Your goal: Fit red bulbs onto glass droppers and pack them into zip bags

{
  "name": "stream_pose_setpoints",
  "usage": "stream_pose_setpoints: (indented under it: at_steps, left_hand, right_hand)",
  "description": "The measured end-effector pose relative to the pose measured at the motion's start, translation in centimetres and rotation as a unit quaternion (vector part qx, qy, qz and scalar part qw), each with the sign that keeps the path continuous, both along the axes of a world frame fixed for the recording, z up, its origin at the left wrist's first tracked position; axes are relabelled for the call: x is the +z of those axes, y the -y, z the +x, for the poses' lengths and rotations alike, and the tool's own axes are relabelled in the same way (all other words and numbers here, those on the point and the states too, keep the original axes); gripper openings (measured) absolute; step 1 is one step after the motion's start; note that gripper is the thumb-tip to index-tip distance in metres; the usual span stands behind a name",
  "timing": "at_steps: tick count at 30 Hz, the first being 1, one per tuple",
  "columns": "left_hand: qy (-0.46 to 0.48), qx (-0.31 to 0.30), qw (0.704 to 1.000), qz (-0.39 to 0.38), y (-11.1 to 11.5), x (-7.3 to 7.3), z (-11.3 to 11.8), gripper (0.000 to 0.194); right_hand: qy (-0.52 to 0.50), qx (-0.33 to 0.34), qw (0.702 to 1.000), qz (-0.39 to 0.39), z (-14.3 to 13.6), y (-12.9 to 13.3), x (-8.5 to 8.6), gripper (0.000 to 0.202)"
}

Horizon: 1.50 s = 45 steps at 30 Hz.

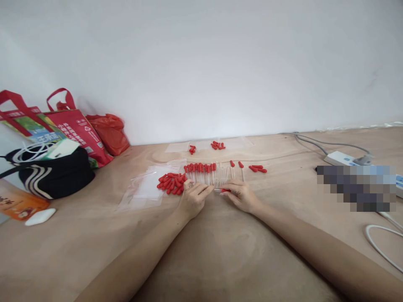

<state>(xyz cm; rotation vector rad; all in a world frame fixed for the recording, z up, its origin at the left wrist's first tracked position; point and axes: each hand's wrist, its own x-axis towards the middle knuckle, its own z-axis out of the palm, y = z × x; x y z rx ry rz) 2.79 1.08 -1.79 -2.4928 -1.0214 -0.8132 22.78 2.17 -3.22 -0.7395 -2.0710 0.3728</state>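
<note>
My left hand (194, 199) is closed, its fingertips pinching one end of a clear glass dropper tube (217, 191). At the tube's other end, my right hand (242, 196) pinches a red rubber bulb (224, 190). How far the bulb sits over the tube is too small to tell. Just beyond my hands lies a row of droppers (200, 167) with red bulbs, beside bare glass tubes (223, 172). A pile of loose red bulbs (171, 183) rests left of my left hand. More loose bulbs (258, 168) lie beyond my right hand.
Clear plastic bags (147, 184) spread under and left of the pile. Bagged bulbs (218, 145) lie near the wall. Shopping bags (78, 130) and a black pouch (63, 174) stand at left. A power strip (341, 159) with cables and a blurred-out object are at right.
</note>
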Motion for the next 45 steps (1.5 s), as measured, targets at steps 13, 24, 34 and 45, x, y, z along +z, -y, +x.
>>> stream_pose_setpoints:
  at_steps: [13, 24, 34, 45]
  left_hand:
    - [-0.042, 0.004, 0.998, 0.055, 0.0, -0.3, 0.3, 0.032]
    - [-0.047, 0.002, 0.997, 0.067, 0.4, -0.7, 0.8, 0.030]
    - [-0.051, 0.011, 0.998, 0.042, 0.5, -0.9, 1.1, 0.030]
    - [-0.019, 0.067, 0.997, 0.040, -0.8, 0.3, -0.1, 0.029]
  right_hand:
    - [0.062, -0.015, 0.993, 0.101, 0.4, -0.3, -0.5, 0.020]
    - [0.160, -0.038, 0.980, 0.113, 0.4, 0.1, 0.3, 0.020]
    - [0.176, -0.031, 0.977, 0.117, -0.2, 0.0, 0.4, 0.019]
    - [0.145, -0.153, 0.972, 0.107, 1.0, -0.6, 1.4, 0.037]
